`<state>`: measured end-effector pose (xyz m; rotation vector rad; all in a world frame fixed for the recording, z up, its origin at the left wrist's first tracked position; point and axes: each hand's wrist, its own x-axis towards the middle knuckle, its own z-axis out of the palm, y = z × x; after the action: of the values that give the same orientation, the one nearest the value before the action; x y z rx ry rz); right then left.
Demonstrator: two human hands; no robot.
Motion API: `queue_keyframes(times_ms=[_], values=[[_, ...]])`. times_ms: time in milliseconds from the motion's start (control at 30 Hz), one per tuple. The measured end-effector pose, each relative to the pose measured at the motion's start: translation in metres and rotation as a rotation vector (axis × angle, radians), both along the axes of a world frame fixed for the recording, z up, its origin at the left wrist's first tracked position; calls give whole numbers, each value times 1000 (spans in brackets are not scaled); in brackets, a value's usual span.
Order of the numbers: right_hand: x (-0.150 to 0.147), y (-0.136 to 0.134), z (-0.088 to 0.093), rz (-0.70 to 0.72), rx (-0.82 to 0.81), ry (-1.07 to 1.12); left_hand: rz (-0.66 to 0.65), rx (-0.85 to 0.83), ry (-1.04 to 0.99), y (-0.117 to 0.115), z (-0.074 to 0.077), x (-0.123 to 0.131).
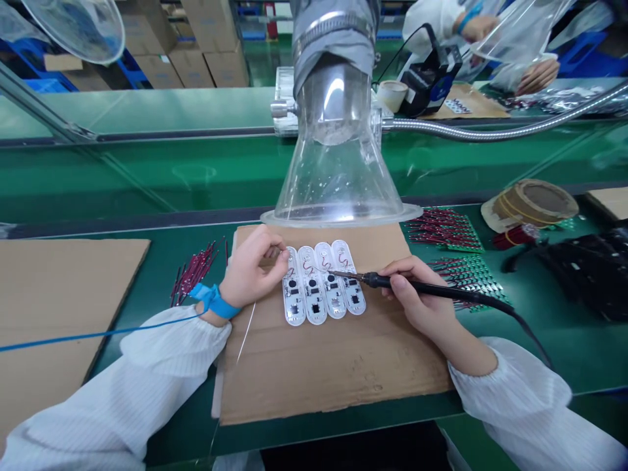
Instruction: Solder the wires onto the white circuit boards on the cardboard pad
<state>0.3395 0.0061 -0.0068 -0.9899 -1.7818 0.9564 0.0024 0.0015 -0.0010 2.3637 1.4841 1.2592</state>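
A row of several white circuit boards [314, 307] with rounded ends lies on a cardboard sheet [333, 373]. Short dark red wires curl over their upper halves. My right hand [417, 294] grips a soldering iron [375, 280], whose thin tip points left over the boards. At the boards' left edge, my left hand [258, 265] pinches a strand of solder wire [246, 333]; its silvery tail hangs below the palm onto the cardboard. A blue wrist strap [216, 301] with a cord circles my left wrist.
A clear fume hood [341, 176] hangs just above the boards. Red wires [196, 268] lie left; green boards with red wires [446, 229] lie right, near a cardboard roll [532, 203] and a black object [589, 271]. Across the bench, a co-worker's hand [537, 75] shows.
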Motion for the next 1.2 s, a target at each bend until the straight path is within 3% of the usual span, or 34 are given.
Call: queue_keyframes(times_ms=[467, 700, 833, 1000, 1200], values=[[3, 0, 0, 62, 86, -112, -104, 25, -1, 0, 0, 2], [6, -3, -3, 81, 127, -150, 15, 140, -88, 1, 1, 0], [2, -4, 16, -61, 111, 43, 32, 148, -122, 3, -2, -2], [-20, 2, 38, -110, 18, 58, -36, 176, -142, 6, -3, -3], [-35, 4, 9, -91, 103, 63, -79, 179, -112, 6, -2, -2]])
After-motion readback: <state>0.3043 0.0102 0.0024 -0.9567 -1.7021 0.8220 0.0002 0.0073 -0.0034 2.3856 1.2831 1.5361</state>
